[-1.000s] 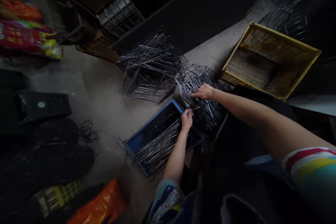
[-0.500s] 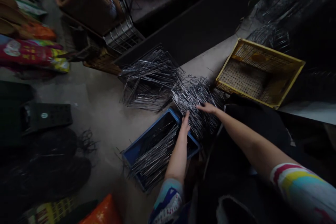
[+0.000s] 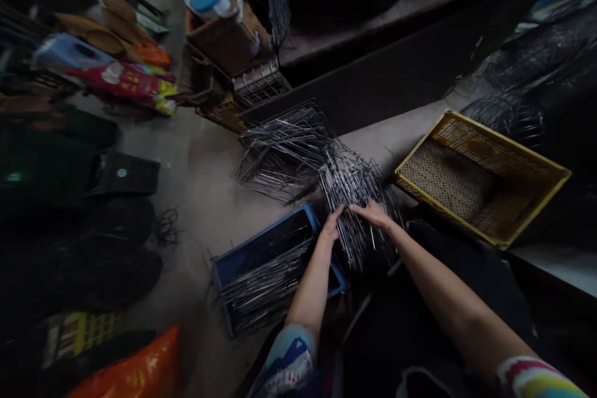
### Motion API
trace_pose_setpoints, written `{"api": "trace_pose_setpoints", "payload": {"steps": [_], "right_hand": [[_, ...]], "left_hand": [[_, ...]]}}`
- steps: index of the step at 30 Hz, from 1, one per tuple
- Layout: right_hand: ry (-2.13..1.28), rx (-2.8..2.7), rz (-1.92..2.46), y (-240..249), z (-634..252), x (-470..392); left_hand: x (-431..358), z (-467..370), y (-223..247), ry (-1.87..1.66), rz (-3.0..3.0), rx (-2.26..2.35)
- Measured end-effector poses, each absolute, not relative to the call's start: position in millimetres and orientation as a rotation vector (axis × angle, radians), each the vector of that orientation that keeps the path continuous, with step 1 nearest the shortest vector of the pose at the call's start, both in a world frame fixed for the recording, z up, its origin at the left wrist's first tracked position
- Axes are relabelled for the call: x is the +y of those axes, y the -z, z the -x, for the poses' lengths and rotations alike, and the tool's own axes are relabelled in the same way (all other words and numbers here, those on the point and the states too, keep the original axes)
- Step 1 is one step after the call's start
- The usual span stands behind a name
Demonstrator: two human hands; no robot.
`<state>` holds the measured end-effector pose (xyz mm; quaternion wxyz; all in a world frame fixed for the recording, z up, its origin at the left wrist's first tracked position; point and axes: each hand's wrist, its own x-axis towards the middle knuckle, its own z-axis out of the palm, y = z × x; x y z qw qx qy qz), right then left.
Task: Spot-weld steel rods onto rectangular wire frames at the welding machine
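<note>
A heap of thin bent metal wires (image 3: 349,183) lies in front of me, many of them running roughly the same way. My left hand (image 3: 331,227) is closed against its left side, thumb on top and the other fingers mostly hidden. From the right, my right hand (image 3: 374,214) grips the same wires, its thumb almost meeting the left one. Just left of my left forearm stands a blue crate (image 3: 262,227) with more long wires (image 3: 265,280) in it. A looser pile of bent wires (image 3: 282,149) lies on the floor beyond.
A yellow mesh crate (image 3: 506,158) sits to the right. At the far left are a red bag (image 3: 128,84) and a dark plastic container (image 3: 133,173); an orange bag (image 3: 140,367) lies at the lower left. A dark panel (image 3: 387,84) runs along the back, near a cardboard box (image 3: 228,43).
Both hands have drawn closer together around the wires, which now look more lined up. My view has shifted, so the surroundings appear further right and lower.
</note>
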<state>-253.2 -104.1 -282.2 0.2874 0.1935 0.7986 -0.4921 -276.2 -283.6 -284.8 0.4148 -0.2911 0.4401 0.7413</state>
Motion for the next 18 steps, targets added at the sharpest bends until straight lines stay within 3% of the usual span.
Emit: {"api": "trace_pose_setpoints", "payload": {"steps": [5, 12, 18], "right_hand": [[1.615, 1.958, -0.411, 289, 245, -107], [1.39, 1.919, -0.463, 310, 225, -124], [1.567, 1.895, -0.499, 304, 226, -130]], "left_hand": [[-297, 282, 299, -1.843, 0.804, 1.032], [-319, 250, 317, -1.766, 0.89, 0.902], [-312, 260, 312, -1.758, 0.844, 0.896]]}}
